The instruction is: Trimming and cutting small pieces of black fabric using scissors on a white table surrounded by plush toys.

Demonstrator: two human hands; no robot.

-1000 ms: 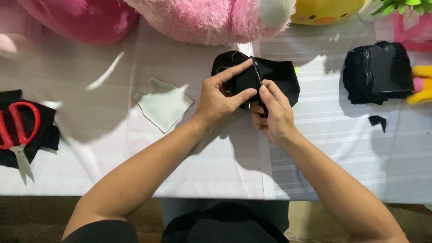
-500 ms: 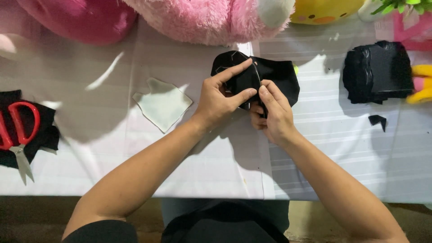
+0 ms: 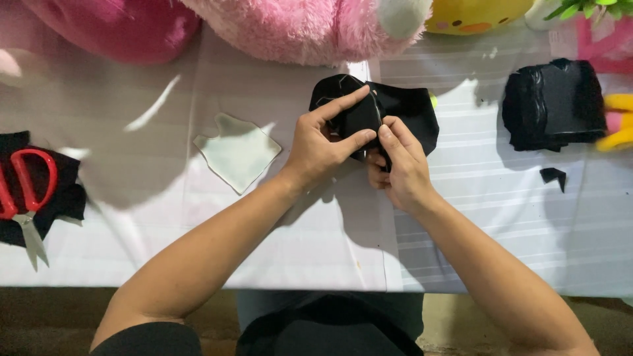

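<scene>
Head view shows me both hands pinching one black fabric piece (image 3: pixel 402 109) just above table centre. My left hand (image 3: pixel 323 145) clamps it between thumb and forefinger; my right hand (image 3: pixel 399 168) nips its lower edge, touching the left. At nine o'clock lie red-handled scissors (image 3: pixel 23 191); a pale paper pattern (image 3: pixel 237 151) sits nearer; at two o'clock a black fabric stack (image 3: pixel 554 105).

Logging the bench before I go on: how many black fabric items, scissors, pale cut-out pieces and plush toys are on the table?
Black fabric items: 4 (piece in both hands, folded stack, small scrap, cloth under scissors)
Red-handled scissors: 1
Pale cut-out piece: 1
Plush toys: at least 3, cropped
Total: 9
</scene>
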